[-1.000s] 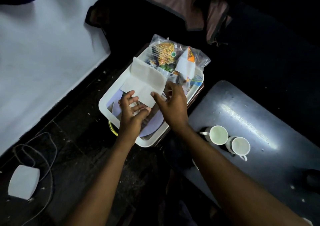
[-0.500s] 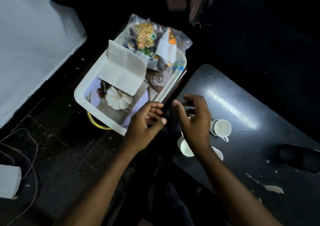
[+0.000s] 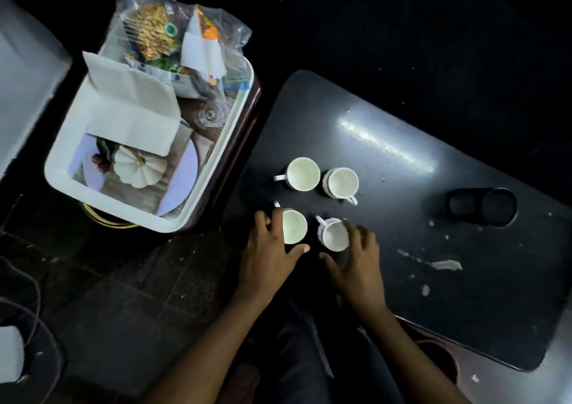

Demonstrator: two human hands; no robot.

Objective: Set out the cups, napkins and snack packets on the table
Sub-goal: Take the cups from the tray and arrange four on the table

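White tray (image 3: 58, 168) of napkins (image 3: 133, 109) beside table (image 3: 402, 249), four cups (image 3: 305, 174)

4 white cups on dark table (image 3: 402, 218): far pair (image 3: 305, 174), (image 3: 343, 182); near pair, L hand (image 3: 267, 256) cupped round one (image 3: 294, 226), R hand (image 3: 356, 259) round other (image 3: 334, 233). Napkins (image 3: 133, 109) & snack pkts (image 3: 173, 41) in white tray (image 3: 58, 168) beside table

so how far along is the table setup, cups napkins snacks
Done: four white cups stand on the dark table, the far pair untouched. In hand: the left hand and right hand each cup one of the near pair. Left: the napkins and snack packets still lie in the white tray beside the table.
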